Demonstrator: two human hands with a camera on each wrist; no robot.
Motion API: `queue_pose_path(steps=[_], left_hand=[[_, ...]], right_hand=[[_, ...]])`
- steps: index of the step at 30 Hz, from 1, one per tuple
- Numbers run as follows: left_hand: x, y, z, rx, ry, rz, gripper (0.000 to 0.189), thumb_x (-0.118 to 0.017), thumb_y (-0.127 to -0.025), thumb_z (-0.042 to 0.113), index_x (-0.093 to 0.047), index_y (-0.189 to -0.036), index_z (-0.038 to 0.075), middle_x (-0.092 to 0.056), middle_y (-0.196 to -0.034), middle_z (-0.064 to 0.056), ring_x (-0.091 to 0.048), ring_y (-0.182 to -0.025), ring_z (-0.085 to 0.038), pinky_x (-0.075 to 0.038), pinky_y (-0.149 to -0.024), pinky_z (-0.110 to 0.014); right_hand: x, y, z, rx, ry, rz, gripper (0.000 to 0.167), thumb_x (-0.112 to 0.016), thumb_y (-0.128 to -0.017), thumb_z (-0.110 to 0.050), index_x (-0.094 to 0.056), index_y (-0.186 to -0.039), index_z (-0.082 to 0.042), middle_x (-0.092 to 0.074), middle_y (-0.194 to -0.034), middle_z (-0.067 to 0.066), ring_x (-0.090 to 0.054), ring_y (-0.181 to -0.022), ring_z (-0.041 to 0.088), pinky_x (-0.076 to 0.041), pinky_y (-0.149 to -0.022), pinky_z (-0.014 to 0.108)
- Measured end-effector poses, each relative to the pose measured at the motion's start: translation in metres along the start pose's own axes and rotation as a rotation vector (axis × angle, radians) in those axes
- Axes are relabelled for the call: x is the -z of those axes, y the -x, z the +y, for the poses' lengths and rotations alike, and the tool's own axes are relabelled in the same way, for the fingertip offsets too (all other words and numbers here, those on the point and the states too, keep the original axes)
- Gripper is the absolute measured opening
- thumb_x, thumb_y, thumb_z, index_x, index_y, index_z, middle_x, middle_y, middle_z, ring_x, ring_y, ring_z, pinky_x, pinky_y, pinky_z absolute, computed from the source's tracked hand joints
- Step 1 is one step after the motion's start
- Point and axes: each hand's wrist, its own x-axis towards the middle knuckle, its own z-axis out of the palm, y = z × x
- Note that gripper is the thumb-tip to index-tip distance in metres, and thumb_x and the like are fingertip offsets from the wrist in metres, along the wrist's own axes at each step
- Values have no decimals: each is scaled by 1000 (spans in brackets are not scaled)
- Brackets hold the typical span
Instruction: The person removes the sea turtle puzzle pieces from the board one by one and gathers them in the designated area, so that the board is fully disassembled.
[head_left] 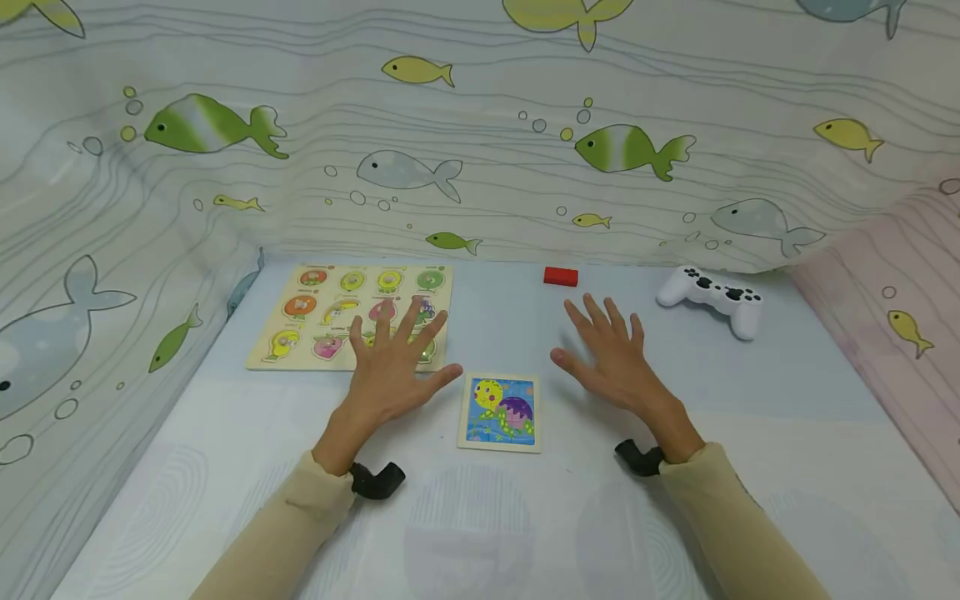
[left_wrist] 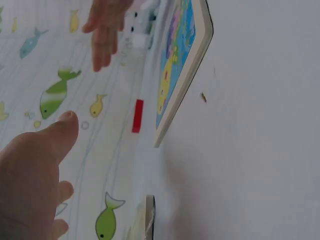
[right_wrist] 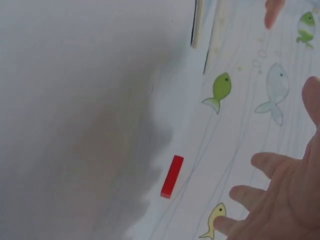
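Both hands hover over the table with fingers spread and hold nothing. The left hand [head_left: 392,371] overlaps the near right part of a fruit puzzle board [head_left: 258,354] in the head view and hides some of its pieces. Between the hands, nearer the person, lies a small framed turtle puzzle [head_left: 500,414], also seen from the side in the left wrist view. My right hand [head_left: 611,358] is to the right of that puzzle. Beyond its fingertips a red block [head_left: 561,276] lies near the back edge; the right wrist view shows the red block [right_wrist: 172,177] too.
At the back right sits a white game controller [head_left: 711,298]. A fish-patterned curtain [head_left: 510,175] rises behind the table and along its sides. Each wrist carries a black curved piece, one at the left wrist [head_left: 377,481] and one at the right wrist [head_left: 639,458].
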Motion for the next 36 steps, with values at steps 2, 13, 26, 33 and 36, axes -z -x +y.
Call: queue_pose_path(steps=[2, 13, 26, 33, 36], left_hand=[[-1, 1, 2, -17, 12, -6, 85, -48, -88, 80, -28, -160, 41, -11, -173, -3, -1, -159, -43, 4, -115, -75], [-9, 8, 13, -87, 18, -82, 91, -51, -81, 86, -32, -158, 43, -13, -173, -2, -1, -159, -43, -3, -114, -79], [-18, 14, 22, -241, 86, -251, 110, -69, -65, 87, -42, -156, 30, -18, -172, -4, -5, -159, -42, -1, -117, -74], [-25, 14, 21, -270, 75, -271, 115, -69, -65, 86, -40, -157, 25, -19, -172, -4, -5, -159, -40, 1, -119, -71], [-28, 12, 21, -283, 77, -260, 112, -68, -68, 85, -40, -158, 24, -20, -172, -4, -5, -159, -40, 1, -118, -72]], right_hand=[[-2, -1, -3, 31, -32, -14, 84, -49, -97, -66, -17, -164, -28, -7, -173, 9, 3, -159, 41, 9, -120, 70], [-14, -3, -22, 160, -96, -126, 83, -69, -88, -57, -37, -159, -26, -32, -166, 10, -19, -154, 39, -10, -120, 69], [-25, -8, -34, 292, -152, -215, 61, -83, -79, -45, -67, -134, -23, -60, -123, 4, -46, -119, 26, -34, -95, 50], [-28, -13, -34, 298, -155, -237, 58, -86, -77, -42, -69, -130, -23, -61, -115, 3, -48, -113, 23, -34, -93, 46], [-27, -14, -32, 298, -156, -262, 55, -86, -79, -39, -70, -129, -23, -61, -114, 2, -48, -111, 22, -34, -91, 44]])
